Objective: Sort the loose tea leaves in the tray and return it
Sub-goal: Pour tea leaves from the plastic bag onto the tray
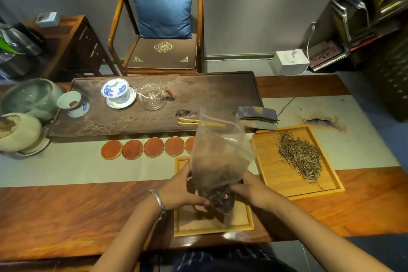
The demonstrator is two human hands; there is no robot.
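Wooden surface (66, 210) with pale grey runner across the middle; grey wall and wooden chair (159, 28) with blue cushion behind.

Far left: green glazed jar (31, 97), pale round pot (17, 131) in front of it. Dark tea tray (220, 93) carrying small white cup (69, 100) with a brownish spot inside, blue-and-white lidded bowl (116, 90) on saucer, clear glass pitcher (153, 98). Row of round red coasters (142, 148) along near edge of that tray.

Centre, near edge: light wooden tray (212, 225), mostly covered. Left hand (181, 192), bracelet at wrist, gripping left side of clear plastic bag (218, 161); right hand (254, 192) gripping right side, fingers curled around it. Bag held upright between both hands over this tray, dark leaves (220, 199) bunched at its lower end by the fingers, upper part clouded and mostly hollow.

Right: second light wooden tray (278, 174), touching neither hand, holding elongated heap of loose tea leaves (298, 154). Folded cloth (257, 117) just behind it. White tissue box (290, 62) further back.
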